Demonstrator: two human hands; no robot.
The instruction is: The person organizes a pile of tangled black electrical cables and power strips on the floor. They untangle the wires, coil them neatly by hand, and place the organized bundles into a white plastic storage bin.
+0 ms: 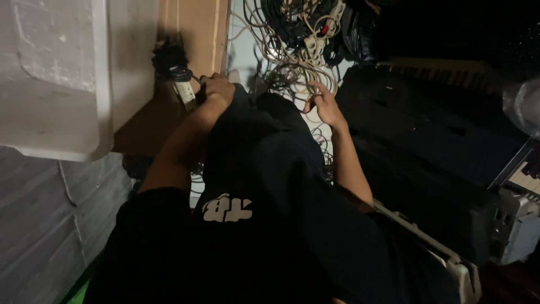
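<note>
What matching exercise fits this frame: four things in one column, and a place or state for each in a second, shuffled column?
Things:
1. left hand
2. right hand
3. white plastic bin
4. keyboard

Places or states:
A. at the far right edge, keys showing
B. on the tangle of pale cables
C. upper left, beside the cardboard
D. on a coiled black cable with a white plug

Pairs: 1-D, 2-B, 3-C, 4-A

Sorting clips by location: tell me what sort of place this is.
Probably a cluttered storage or music-gear room. A tangle of cables lies beyond the hands, a black keyboard sits to the right, and the left hand grips a coiled black cord.
</note>
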